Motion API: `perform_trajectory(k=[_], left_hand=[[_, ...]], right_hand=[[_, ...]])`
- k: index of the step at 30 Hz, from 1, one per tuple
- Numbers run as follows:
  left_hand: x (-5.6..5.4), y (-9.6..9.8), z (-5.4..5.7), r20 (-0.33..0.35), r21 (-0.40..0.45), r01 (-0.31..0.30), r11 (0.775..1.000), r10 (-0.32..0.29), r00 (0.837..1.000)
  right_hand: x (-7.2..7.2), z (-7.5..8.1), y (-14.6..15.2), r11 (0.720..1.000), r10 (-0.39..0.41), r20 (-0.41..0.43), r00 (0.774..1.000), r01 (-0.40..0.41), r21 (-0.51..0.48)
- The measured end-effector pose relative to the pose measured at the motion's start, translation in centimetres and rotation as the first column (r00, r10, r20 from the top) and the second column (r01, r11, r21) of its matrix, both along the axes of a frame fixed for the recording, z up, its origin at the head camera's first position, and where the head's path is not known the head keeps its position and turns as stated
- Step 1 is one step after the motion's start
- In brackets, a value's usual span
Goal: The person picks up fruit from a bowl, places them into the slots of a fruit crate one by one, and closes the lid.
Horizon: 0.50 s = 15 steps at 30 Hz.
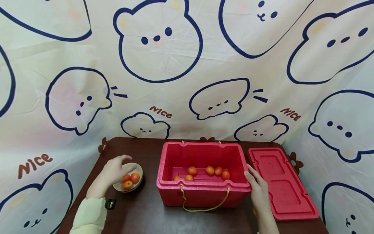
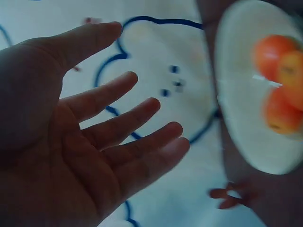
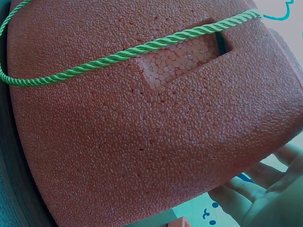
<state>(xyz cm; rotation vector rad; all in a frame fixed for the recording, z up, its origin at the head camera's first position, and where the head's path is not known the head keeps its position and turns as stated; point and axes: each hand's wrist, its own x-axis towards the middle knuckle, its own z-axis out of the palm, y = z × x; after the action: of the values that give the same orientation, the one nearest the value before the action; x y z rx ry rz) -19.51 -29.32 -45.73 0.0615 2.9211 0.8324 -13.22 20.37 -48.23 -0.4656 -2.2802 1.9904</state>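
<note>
By the bowl [image 1: 138, 169] of orange fruits [image 1: 134, 177], the left hand [image 1: 116, 169] has its grip spread; the right hand [image 1: 258, 188], grip extended, touches the red box [image 1: 204, 196].

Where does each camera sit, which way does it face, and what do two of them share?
Head: worn on the head, facing forward and down at table, red box, lid and bowl; left hand and right hand show.
Left wrist: worn there, aimed past the left hand's spread fingers at patterned cloth, bowl and orange fruits on the right.
Right wrist: worn there, facing the red box's wall with its rope; right hand at lower right.
Shared: head and left wrist both show left hand, bowl and orange fruits.
</note>
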Motion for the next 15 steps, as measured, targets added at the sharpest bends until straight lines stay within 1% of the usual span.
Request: perform_trajectory(k=[3,8,13,15], left_hand=[[0.4,-0.6,-1.8,0.054,0.0,-0.021,1.0,0.021,0.998],[0.6,-0.9,-4.1,0.076,0.013,-0.054,0.998,0.053,0.996],[0.5,-0.9,-5.7,0.107,0.025,-0.066,0.997,0.063,0.992],[0.4,-0.8,-6.1,0.102,0.017,-0.06,0.998,0.058,0.993]], right_hand=[[0.0,0.0,0.0,1.0,0.002,0.009,1.0,-0.002,0.004],[0.0,0.0,0.0,1.0,-0.002,0.008,1.0,0.002,0.006],[0.1,-0.1,-0.1,1.0,-0.005,0.001,1.0,0.005,0.007],[0.2,-0.1,0.0,1.0,-0.004,0.002,1.0,0.004,0.005]])
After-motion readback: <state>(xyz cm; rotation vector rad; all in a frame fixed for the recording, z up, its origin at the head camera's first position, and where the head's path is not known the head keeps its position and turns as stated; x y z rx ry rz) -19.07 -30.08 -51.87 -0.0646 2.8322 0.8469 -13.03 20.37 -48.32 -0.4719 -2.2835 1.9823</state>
